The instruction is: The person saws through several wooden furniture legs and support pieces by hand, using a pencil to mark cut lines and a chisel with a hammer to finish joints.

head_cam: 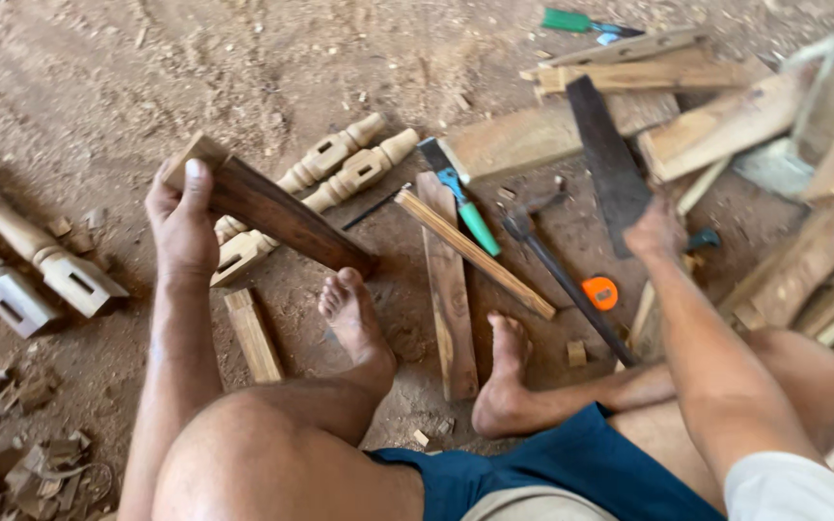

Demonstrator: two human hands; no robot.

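Far outward of the left hand's grip, at the view's left edge, lie two turned wooden legs (21, 253) with square mortised ends; below them, beside the forearm, a heap of wood chips (21, 463) on the dirt floor (79, 87).

The left hand (182, 220) is clenched about the upper end of a dark wooden board (277, 214), thumb laid over the top edge; the board slopes down and to the right from the grip, its lower end resting on the ground just above the toes of the left foot (354, 318); directly behind the board, just past the grip, lie two more pale turned legs (340, 169); beneath the wrist lies a short wood block (253, 335).

Between the two grips: a flat plank (448, 289) running toward the right foot (506, 376); a thin wooden slat (475, 253) crossing it; a chisel with green handle (470, 214); a hammer (562, 280) with a dark shaft; an orange tape measure (599, 293) just beside that shaft.

The right hand (655, 230) is closed on the handle end of a handsaw (605, 159), whose dark blade extends up and away from the grip; the handle itself is mostly hidden by the hand; beyond and to the right of this grip lies a pile of offcut boards (726, 121); far above it, a green-handled tool (581, 22).
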